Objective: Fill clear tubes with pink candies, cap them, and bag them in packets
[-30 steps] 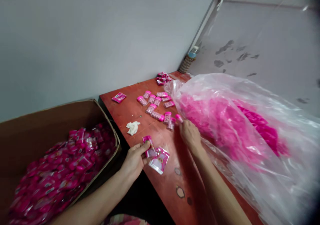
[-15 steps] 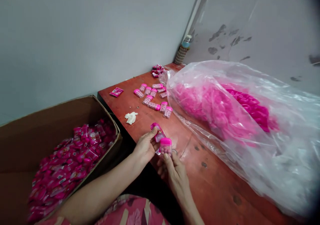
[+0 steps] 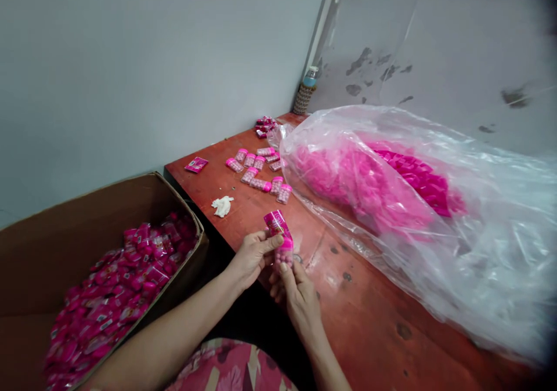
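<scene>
Half a second ago the capped end of the small clear jar [image 3: 284,258] was sitting just below the printed pink wrapper [image 3: 276,223]; now the two are meeting near the lower center of the frame, the pink cap lying at the wrapper's lower end. Whether the cap is inside or only against it, I cannot tell. The left hand [image 3: 253,259] is closing its grip on the wrapper, thumb on top, by the cap. The right hand [image 3: 301,299] is gripping the jar's lower body between thumb and fingers.

One jar is being held, while eleven capped jars [image 3: 249,175] are lying loose on the red counter [image 3: 374,315], around the center of the frame. One flat pink packet [image 3: 196,165] and one crumpled white scrap [image 3: 222,206] are lying left of them. One bottle [image 3: 306,89] is standing at upper center, near one small packet pile [image 3: 265,127]. One plastic bag [image 3: 491,228] is filling the right side; one cardboard box [image 3: 198,234] at lower left is holding wrapped packets [image 3: 113,298], too many to count.

The held jar's cap is pointing up the frame, its long axis running nearly vertical; the wrapper is tilting toward upper left.
</scene>
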`<state>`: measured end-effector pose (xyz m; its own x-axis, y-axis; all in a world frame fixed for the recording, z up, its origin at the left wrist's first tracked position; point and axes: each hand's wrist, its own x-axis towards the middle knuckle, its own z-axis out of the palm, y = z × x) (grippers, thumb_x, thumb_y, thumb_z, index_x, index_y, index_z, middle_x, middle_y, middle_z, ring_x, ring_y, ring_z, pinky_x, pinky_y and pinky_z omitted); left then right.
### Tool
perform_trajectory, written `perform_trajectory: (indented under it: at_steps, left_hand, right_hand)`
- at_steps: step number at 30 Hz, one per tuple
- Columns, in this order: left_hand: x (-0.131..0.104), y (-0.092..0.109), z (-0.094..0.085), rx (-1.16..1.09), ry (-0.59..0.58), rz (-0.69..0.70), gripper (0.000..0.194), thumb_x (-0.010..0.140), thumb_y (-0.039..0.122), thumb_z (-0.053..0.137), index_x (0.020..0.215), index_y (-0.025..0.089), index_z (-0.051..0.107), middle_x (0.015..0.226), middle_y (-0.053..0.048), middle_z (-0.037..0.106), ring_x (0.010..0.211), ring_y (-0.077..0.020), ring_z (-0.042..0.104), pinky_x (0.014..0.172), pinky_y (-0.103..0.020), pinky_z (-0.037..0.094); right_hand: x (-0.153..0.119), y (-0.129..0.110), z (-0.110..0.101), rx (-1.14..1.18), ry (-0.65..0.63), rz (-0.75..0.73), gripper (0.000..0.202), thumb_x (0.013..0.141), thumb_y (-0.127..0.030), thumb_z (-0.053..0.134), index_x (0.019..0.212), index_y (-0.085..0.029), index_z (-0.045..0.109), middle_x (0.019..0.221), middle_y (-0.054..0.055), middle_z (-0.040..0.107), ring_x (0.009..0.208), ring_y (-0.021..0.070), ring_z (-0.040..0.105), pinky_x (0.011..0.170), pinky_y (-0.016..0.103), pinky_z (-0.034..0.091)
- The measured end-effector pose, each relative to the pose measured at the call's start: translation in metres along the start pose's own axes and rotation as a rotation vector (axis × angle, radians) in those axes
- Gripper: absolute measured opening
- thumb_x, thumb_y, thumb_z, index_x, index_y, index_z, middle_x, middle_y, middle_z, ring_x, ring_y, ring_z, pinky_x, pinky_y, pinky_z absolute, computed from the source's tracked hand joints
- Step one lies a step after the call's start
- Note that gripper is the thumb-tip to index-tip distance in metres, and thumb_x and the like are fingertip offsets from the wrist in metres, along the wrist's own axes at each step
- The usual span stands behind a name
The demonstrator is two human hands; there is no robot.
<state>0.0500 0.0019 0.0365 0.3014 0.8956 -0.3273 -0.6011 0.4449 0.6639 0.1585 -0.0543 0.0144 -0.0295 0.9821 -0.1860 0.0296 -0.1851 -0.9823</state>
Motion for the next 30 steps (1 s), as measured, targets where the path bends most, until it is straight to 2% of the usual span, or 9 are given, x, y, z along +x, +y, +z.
perform_trajectory:
  at_steps: [4, 9, 14, 16, 20, 21, 26, 28, 30]
  left_hand:
    - [0.000, 0.000, -0.003, 0.076, 0.008, -0.021, 0.025, 0.064, 0.028, 0.073, 0.070, 0.006, 0.060, 0.060, -0.005, 0.061, 0.052, -0.0107, 0.056, 0.052, -0.020, 0.046]
    - [-0.002, 0.006, 0.000, 0.230, -0.010, -0.028, 0.025, 0.062, 0.026, 0.074, 0.063, 0.004, 0.062, 0.054, -0.004, 0.058, 0.045, -0.0088, 0.053, 0.048, -0.019, 0.045]
    - [-0.005, -0.002, 0.000, 0.263, -0.150, -0.092, 0.026, 0.070, 0.031, 0.066, 0.069, 0.006, 0.063, 0.044, -0.002, 0.052, 0.034, -0.0138, 0.050, 0.034, -0.023, 0.040]
    - [-0.005, -0.004, -0.003, 0.200, -0.084, -0.066, 0.024, 0.070, 0.030, 0.067, 0.068, 0.006, 0.063, 0.045, -0.001, 0.053, 0.036, -0.0117, 0.050, 0.034, -0.021, 0.040]
    - [-0.006, -0.002, -0.008, 0.066, 0.074, 0.014, 0.020, 0.067, 0.023, 0.071, 0.072, 0.005, 0.064, 0.068, -0.007, 0.063, 0.060, -0.0109, 0.059, 0.060, -0.020, 0.050]
    - [-0.008, -0.001, -0.009, 0.059, 0.071, 0.008, 0.020, 0.067, 0.023, 0.071, 0.073, 0.005, 0.064, 0.070, -0.008, 0.063, 0.062, -0.0117, 0.060, 0.062, -0.022, 0.051]
    - [-0.019, -0.006, -0.008, 0.074, 0.018, -0.008, 0.021, 0.066, 0.023, 0.071, 0.069, 0.004, 0.064, 0.060, -0.004, 0.058, 0.051, -0.0095, 0.053, 0.050, -0.022, 0.047]
    - [-0.026, -0.004, -0.012, 0.064, 0.014, 0.015, 0.020, 0.069, 0.024, 0.070, 0.069, 0.004, 0.063, 0.058, -0.004, 0.057, 0.052, -0.0098, 0.054, 0.054, -0.023, 0.048]
    - [-0.035, 0.003, -0.019, 0.033, 0.090, 0.092, 0.019, 0.070, 0.024, 0.069, 0.070, 0.006, 0.064, 0.065, -0.005, 0.061, 0.060, -0.0125, 0.059, 0.063, -0.027, 0.051]
  right_hand:
    - [0.000, 0.002, -0.001, -0.045, 0.006, -0.017, 0.035, 0.084, -0.051, 0.042, 0.080, -0.017, 0.049, 0.060, 0.000, 0.055, 0.043, 0.0089, 0.050, 0.038, 0.017, 0.038]
    - [0.004, 0.003, -0.006, 0.242, -0.172, 0.078, 0.034, 0.084, -0.050, 0.043, 0.081, -0.016, 0.047, 0.059, -0.001, 0.055, 0.039, 0.0073, 0.047, 0.035, 0.015, 0.033]
    - [0.008, -0.001, -0.006, 0.181, -0.068, 0.016, 0.031, 0.085, -0.046, 0.045, 0.081, -0.016, 0.049, 0.059, -0.001, 0.054, 0.041, 0.0068, 0.047, 0.038, 0.016, 0.037]
    - [0.008, -0.001, -0.006, 0.226, -0.071, -0.004, 0.028, 0.086, -0.043, 0.046, 0.086, -0.016, 0.051, 0.066, 0.000, 0.056, 0.049, 0.0077, 0.051, 0.044, 0.017, 0.042]
    - [0.005, 0.003, -0.010, 0.367, -0.056, -0.011, 0.027, 0.083, -0.035, 0.055, 0.104, -0.019, 0.048, 0.083, 0.003, 0.060, 0.070, 0.0112, 0.058, 0.057, 0.019, 0.048]
    - [0.006, 0.004, -0.010, 0.380, -0.042, -0.007, 0.027, 0.082, -0.033, 0.057, 0.103, -0.019, 0.049, 0.080, 0.003, 0.061, 0.069, 0.0109, 0.058, 0.058, 0.019, 0.048]
    - [0.016, 0.001, -0.001, 0.472, -0.009, 0.012, 0.020, 0.079, -0.031, 0.061, 0.089, -0.018, 0.050, 0.067, 0.000, 0.061, 0.055, 0.0092, 0.057, 0.054, 0.018, 0.046]
    - [0.020, -0.002, 0.007, 0.476, -0.028, 0.017, 0.020, 0.077, -0.031, 0.062, 0.087, -0.018, 0.050, 0.063, -0.001, 0.060, 0.051, 0.0091, 0.056, 0.051, 0.018, 0.045]
    - [0.021, -0.006, 0.012, 0.456, -0.057, 0.013, 0.022, 0.076, -0.031, 0.063, 0.086, -0.017, 0.050, 0.063, -0.001, 0.060, 0.050, 0.0097, 0.056, 0.049, 0.018, 0.045]
